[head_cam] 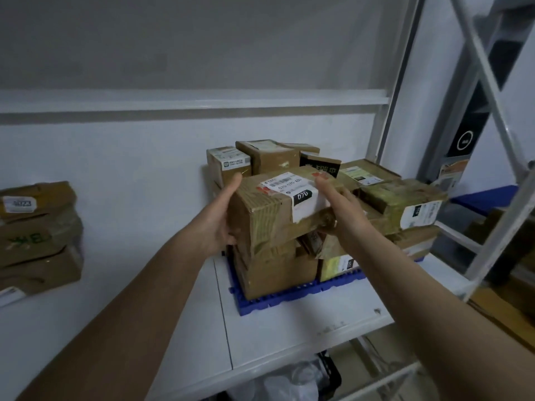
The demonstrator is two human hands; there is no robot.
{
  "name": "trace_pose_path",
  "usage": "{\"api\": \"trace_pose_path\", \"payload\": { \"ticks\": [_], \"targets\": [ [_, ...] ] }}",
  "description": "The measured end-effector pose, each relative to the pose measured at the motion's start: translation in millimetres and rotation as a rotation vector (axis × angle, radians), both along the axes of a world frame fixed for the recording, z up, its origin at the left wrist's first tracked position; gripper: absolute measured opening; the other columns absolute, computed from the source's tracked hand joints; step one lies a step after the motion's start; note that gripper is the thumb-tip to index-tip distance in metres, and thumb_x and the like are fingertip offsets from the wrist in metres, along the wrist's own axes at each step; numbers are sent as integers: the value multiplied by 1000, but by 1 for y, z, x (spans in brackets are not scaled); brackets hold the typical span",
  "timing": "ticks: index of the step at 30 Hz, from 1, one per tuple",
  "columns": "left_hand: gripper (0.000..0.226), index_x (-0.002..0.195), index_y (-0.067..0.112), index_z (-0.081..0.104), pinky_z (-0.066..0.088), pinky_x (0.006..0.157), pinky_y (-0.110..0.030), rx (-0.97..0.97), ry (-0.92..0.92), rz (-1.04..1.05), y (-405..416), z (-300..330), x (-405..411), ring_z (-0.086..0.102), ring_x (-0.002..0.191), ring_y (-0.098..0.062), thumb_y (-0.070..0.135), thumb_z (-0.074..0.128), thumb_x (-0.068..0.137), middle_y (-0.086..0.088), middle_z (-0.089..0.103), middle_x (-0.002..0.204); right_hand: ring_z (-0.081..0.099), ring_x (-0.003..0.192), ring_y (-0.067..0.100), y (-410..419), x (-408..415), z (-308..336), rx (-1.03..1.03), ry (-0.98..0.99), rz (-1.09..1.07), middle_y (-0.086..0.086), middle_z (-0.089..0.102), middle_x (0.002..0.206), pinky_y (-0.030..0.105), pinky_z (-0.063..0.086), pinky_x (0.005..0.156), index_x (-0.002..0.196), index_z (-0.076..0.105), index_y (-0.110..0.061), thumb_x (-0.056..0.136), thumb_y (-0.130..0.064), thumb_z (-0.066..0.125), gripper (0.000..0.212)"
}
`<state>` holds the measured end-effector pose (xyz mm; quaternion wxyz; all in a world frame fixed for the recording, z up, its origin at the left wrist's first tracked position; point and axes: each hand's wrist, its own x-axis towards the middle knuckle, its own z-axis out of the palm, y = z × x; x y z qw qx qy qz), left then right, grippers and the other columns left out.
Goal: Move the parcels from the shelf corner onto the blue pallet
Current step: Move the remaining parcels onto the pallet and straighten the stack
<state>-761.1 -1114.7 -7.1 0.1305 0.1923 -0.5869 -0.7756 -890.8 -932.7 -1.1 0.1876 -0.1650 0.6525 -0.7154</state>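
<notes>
arms: two forearms, bare from the frame's lower edge to the wrists
left hand [220,218]: bare, ungloved
right hand [341,209]: bare, ungloved
wrists: no watch or band showing

Count rn: 1 pallet [289,296], approx 10 boxes [278,273] stacked on it (back ones partly hidden), 3 more boxes [37,241] far left, 2 hands [220,227], 1 shelf [289,337].

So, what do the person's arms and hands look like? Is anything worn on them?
Both arms are bare up to the frame edge: no sleeves show. The left hand and the right hand have no gloves, and no rings, watch or wristband can be seen.
</notes>
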Motion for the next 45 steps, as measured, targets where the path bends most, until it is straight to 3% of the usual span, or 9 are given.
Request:
{"api": "trace_pose_path", "payload": {
  "ticks": [5,11,15,18,21,29,33,42,45],
  "targets": [
    [77,115,31,67,53,82,-35,-12,4,230,21,-3,-33,69,98,-19,85,26,78,0,73,105,56,111,24,-15,-21,-2,-19,32,-28,3,54,130,38,46,88,134,39,-14,80,-57,64,73],
    [84,129,25,58,51,92,-43,44,-51,325,10,-10,-59,65,105,-27,84,25,79,-9,68,117,47,123,24,-16,-44,-17,28,62,-27,3,46,138,39,42,95,146,32,-18,84,-54,62,78],
    [92,153,26,11,27,113,-54,25,-159,593,-1,-17,-72,26,142,-29,81,29,81,-6,20,158,56,102,18,-20,-48,-22,41,68,-18,0,56,118,36,49,83,135,42,-25,84,-50,64,61],
    [87,153,23,4,18,115,-57,-34,-241,733,-8,-25,-80,12,146,-30,75,23,87,-7,6,161,55,102,20,-27,-52,-24,50,93,-50,0,55,113,35,48,80,133,44,-25,85,-48,62,56],
    [84,153,23,7,21,114,-55,1,-220,756,-14,-33,-86,18,144,-31,73,22,89,-8,13,160,54,92,9,-31,-57,-27,48,131,-81,-9,54,100,26,42,65,127,46,-25,88,-45,61,46],
    [79,153,24,13,25,113,-54,24,-160,724,-13,-43,-96,26,141,-31,70,26,90,-7,25,156,56,80,15,-34,-65,-27,54,167,-147,-1,55,94,30,44,63,115,45,-18,89,-36,61,35],
    [74,143,23,39,39,106,-51,130,-67,571,-10,-56,-93,50,125,-31,71,27,89,-10,51,139,54,78,12,-37,-64,-30,108,187,-135,-4,53,91,30,44,64,112,40,-20,87,-36,62,36],
    [52,119,19,65,50,95,-47,238,43,491,-14,-53,-90,65,104,-28,55,42,91,-8,69,113,56,94,21,-42,-61,-22,231,282,-130,3,56,105,42,50,80,113,41,-17,86,-41,60,40],
    [59,129,19,57,48,97,-49,225,6,537,-16,-51,-93,62,109,-30,58,46,86,-10,63,122,55,96,21,-45,-62,-21,220,277,-136,3,55,107,41,49,82,111,40,-19,88,-39,59,36]
  ]
}}
